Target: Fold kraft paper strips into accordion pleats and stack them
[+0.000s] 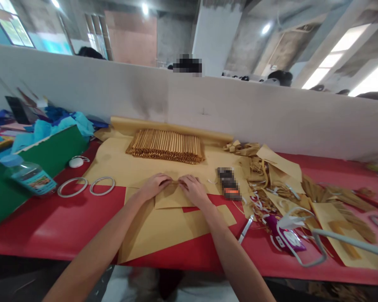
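A sheet of brown kraft paper (pixel 171 201) lies in front of me, with both hands at its far edge. My left hand (pixel 156 186) has its fingers closed on the left part of that edge. Opposite it, my right hand (pixel 193 189) pinches the same edge, a small gap between the two. The fingertips partly hide a narrow fold in the paper. Under this sheet lie larger kraft sheets (pixel 164 228) on the red table cover (pixel 82 226). Just beyond the hands sits a pleated stack of brown paper (pixel 166 146).
To the right are a pixelated dark object (pixel 229 183), a slim cutter knife (pixel 246 229), paper scraps (pixel 283 167) and a purple packet (pixel 285 235). On the left are two tape rings (pixel 102 186), a plastic bottle (pixel 31 176) and a green panel (pixel 59 153). A white partition (pixel 255 113) stands behind.
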`<state>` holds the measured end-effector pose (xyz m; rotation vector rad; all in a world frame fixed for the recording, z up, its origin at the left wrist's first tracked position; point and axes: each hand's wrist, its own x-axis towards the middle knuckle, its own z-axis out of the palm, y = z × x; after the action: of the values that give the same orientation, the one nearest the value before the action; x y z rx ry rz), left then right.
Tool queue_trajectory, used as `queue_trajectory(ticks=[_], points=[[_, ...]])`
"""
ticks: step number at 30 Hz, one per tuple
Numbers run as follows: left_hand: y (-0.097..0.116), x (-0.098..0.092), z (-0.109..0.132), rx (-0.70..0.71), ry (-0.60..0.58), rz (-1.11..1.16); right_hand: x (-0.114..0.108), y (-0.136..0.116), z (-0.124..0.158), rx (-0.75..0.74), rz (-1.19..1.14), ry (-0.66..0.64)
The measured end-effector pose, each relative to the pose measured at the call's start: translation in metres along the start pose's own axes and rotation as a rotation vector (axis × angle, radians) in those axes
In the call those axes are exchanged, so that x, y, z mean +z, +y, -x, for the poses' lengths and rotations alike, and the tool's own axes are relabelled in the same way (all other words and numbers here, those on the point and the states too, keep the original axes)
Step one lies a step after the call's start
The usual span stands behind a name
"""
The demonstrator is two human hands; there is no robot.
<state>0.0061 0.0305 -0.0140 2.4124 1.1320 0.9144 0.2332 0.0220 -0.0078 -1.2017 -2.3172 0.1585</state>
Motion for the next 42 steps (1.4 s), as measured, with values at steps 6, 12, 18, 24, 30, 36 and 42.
queue_trajectory(ticks=[6,12,18,24,30,36,42], points=[[0.002,0.000,0.000,-0.034,-0.012,0.037,-0.001,-0.001,0.001,-0.016,0.054,0.030],[0.002,0.000,0.002,-0.086,-0.004,0.068,0.001,-0.003,0.003,-0.033,0.073,0.061],[0.007,-0.004,0.002,-0.059,-0.022,0.107,0.001,-0.008,0.002,0.019,0.011,-0.017],[0.006,-0.002,0.001,-0.057,-0.040,0.173,-0.003,-0.011,0.005,0.043,0.008,-0.020],[0.002,-0.002,0.003,-0.161,0.027,0.250,-0.008,-0.006,0.003,0.083,-0.189,0.077],[0.005,-0.008,0.002,-0.204,0.027,0.360,-0.020,0.005,-0.002,0.072,-0.351,0.141],[0.009,-0.011,0.005,-0.149,-0.007,0.412,-0.027,-0.003,0.003,0.086,-0.352,0.232]])
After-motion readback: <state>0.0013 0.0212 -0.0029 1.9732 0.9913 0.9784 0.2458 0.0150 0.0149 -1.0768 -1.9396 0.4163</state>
